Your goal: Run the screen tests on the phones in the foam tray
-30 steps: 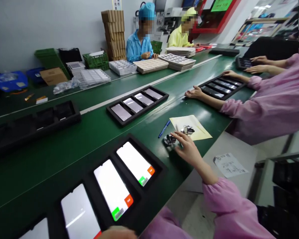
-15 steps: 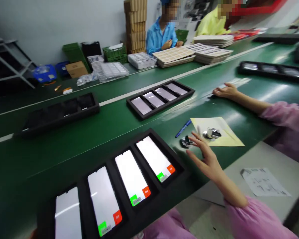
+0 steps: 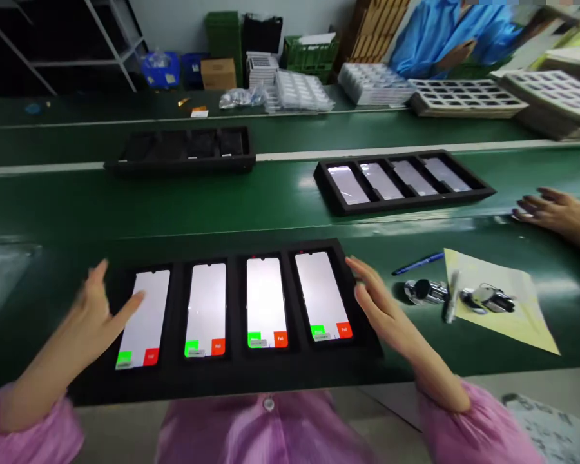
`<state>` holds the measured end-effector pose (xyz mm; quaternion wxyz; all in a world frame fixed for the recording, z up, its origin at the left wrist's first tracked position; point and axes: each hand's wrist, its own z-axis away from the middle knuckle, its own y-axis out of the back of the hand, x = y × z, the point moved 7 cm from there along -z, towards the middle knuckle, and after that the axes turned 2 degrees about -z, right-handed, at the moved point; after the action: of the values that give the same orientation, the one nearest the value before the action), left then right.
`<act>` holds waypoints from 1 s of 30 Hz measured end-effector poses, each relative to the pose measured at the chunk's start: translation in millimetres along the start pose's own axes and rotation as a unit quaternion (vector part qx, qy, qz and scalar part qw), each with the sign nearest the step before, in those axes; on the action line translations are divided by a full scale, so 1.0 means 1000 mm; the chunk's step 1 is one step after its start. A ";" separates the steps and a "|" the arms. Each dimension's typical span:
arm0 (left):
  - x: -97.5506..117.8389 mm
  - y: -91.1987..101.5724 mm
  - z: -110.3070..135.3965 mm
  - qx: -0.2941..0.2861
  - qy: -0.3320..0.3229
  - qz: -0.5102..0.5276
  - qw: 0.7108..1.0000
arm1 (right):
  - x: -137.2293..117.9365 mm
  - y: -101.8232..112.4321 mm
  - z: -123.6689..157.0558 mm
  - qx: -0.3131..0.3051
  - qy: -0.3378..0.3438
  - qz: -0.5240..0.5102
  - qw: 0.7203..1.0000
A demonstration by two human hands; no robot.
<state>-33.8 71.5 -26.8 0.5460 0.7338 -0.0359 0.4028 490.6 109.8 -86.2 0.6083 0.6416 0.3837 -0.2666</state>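
Note:
A black foam tray point(image 3: 290, 370) lies in front of me on the green bench, with several phones set in its slots. Their screens glow white with a green and a red box at the bottom; one is the leftmost phone point(image 3: 145, 316), another the rightmost phone point(image 3: 321, 290). My left hand point(image 3: 89, 322), slightly blurred, is at the tray's left end with fingers spread and thumb over the leftmost phone's edge. At the tray's right edge is my right hand point(image 3: 384, 312), fingers stretched out against the side, holding nothing visible.
To the right are a blue pen point(image 3: 418, 263), shiny metal pieces point(image 3: 425, 291) and a yellow sheet point(image 3: 526, 316). Farther back stand a second phone tray point(image 3: 391, 205) and a dark tray point(image 3: 178, 161). Another person's hand point(image 3: 555, 209) rests at the right.
The view has swung left and down. My left hand has come into view at the tray's left end. My right hand has moved from near the metal pieces to the tray's right edge.

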 end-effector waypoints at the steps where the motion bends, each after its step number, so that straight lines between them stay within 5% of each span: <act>1: 0.038 -0.011 0.002 -0.022 -0.133 -0.080 0.988 | -0.010 0.002 -0.010 0.001 0.019 0.044 0.999; 4: 0.133 -0.075 0.037 -0.152 -0.437 -0.102 0.880 | -0.036 -0.007 -0.047 -0.018 0.090 0.180 0.979; 7: 0.171 -0.135 0.055 -0.201 -0.477 -0.121 0.847 | -0.042 -0.023 -0.075 -0.038 0.113 0.227 0.967; 10: 0.173 -0.164 0.056 -0.183 -0.460 -0.147 0.856 | -0.040 -0.028 -0.086 -0.052 0.124 0.239 0.962; 15: 0.158 -0.158 0.051 -0.172 -0.441 -0.130 0.871 | -0.041 -0.024 -0.085 -0.081 0.146 0.245 0.955; 22: 0.168 -0.150 0.059 -0.186 -0.429 -0.151 0.871 | -0.053 -0.026 -0.080 -0.018 0.232 0.259 0.937; 26: 0.189 -0.142 0.064 -0.142 -0.471 -0.182 0.851 | -0.062 -0.032 -0.081 0.019 0.278 0.288 0.916; 30: 0.220 -0.132 0.074 -0.074 -0.529 -0.162 0.829 | -0.058 -0.037 -0.090 -0.016 0.253 0.228 0.940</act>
<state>220.2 147.9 3.5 0.5534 0.7873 -0.2296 -0.1455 416.5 187.7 -50.2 0.5455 0.7484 0.3730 0.0564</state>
